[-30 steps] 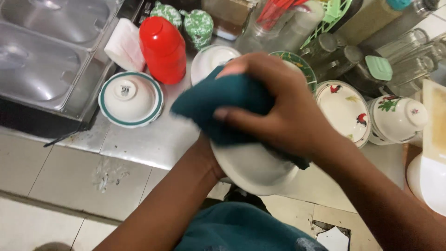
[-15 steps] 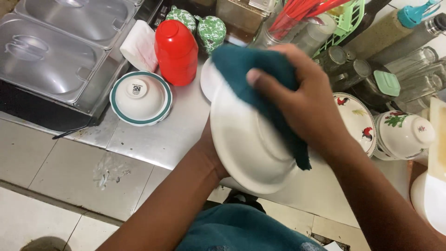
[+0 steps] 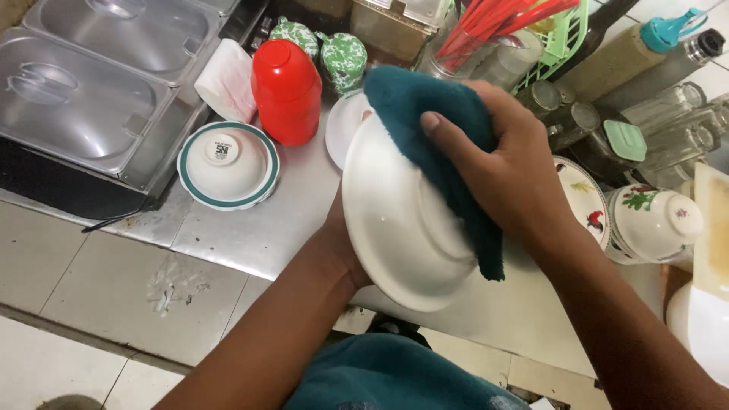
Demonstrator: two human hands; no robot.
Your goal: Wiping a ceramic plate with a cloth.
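Since half a second ago the bowl (image 3: 402, 228) has tilted a little more toward the camera, and the right hand (image 3: 501, 171) with the cloth (image 3: 433, 137) has slid from the bowl's middle to its upper right edge. Before that, one second ago, the bowl lay lower in the frame and the cloth covered most of it.

Now the white bowl is held in the centre of the frame, its underside facing up and left. The left hand (image 3: 338, 243) is mostly hidden behind the bowl; only the wrist and palm edge show at the bowl's left rim, so it holds the bowl from behind, but how the fingers lie I cannot tell. The right hand is closed over the dark teal cloth and presses it on the bowl's upper right part. The thumb lies on top of the cloth, and one end of the cloth hangs down past the bowl's right side.

At upper left of the frame stand steel lids (image 3: 91, 99). Right of them, on the steel counter (image 3: 250, 228), lies an upturned bowl with a green rim (image 3: 228, 163), and just beside it stands a red container (image 3: 287, 91). At the right edge are a plate with a rooster picture (image 3: 585, 205) and a painted cup (image 3: 653, 224), close together. Red sticks in a jar (image 3: 486, 30) are at top centre.
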